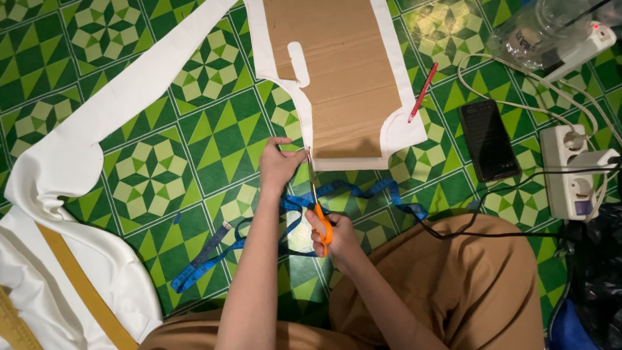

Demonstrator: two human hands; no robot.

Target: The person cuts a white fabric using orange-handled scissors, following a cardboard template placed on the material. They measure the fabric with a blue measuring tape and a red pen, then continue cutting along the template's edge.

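Covering the whole view is a floor (194, 139) of glossy green and cream tiles in a star pattern, hard and probably slick under cloth. Across it, from upper middle to lower left, runs a long strip of white fabric (97, 123), soft and limp, bunching into folds by the person's knee beside a mustard-yellow band (84, 288).

Next in size is the white fabric panel (395, 123) at top centre, lying flat with a brown cardboard pattern (343, 78) on top. I judge the cloth light and floppy, likely to shift or pucker unless pinned down close to the cut, while the cardboard looks stiff and holds its curved outline. Faint red marking shows at the panel's lower right corner.

At the panel's lower left corner, the left hand (278, 165) pinches the fabric edge between thumb and fingers, the hand mostly closed. Below it, the right hand (334, 236) is wrapped around the orange handles of the scissors (315, 201), whose thin metal blades point up to the fabric edge; how far apart the blades stand I cannot tell.

A blue measuring tape (259, 236) loops loosely under both wrists. To the right lie a dark smartphone (487, 139), a white power strip (570, 172) with cables, and a red pencil (422, 92) resting on the panel's edge.
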